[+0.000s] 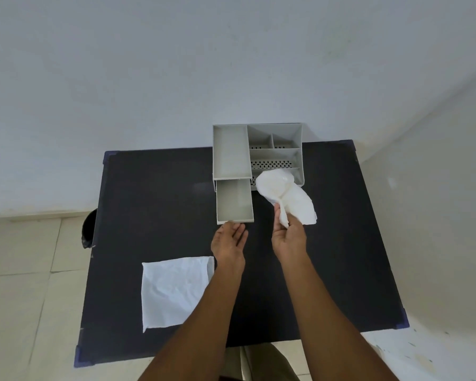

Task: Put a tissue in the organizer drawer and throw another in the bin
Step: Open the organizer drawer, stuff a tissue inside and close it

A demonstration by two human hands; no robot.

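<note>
A grey desk organizer (275, 155) stands at the far edge of the dark table (154, 204). Its lower drawer (234, 202) is pulled out toward me and holds nothing. My left hand (229, 242) rests just below the drawer's front, fingertips touching its edge, fingers apart. My right hand (289, 233) grips a crumpled white tissue (285, 195) held up to the right of the drawer, in front of the organizer. A second white tissue (173, 291) lies flat on the table at the near left, partly under my left forearm.
A black bin (88, 229) stands on the tiled floor against the table's left side, mostly hidden by the table edge. A pale wall runs behind the organizer and along the right.
</note>
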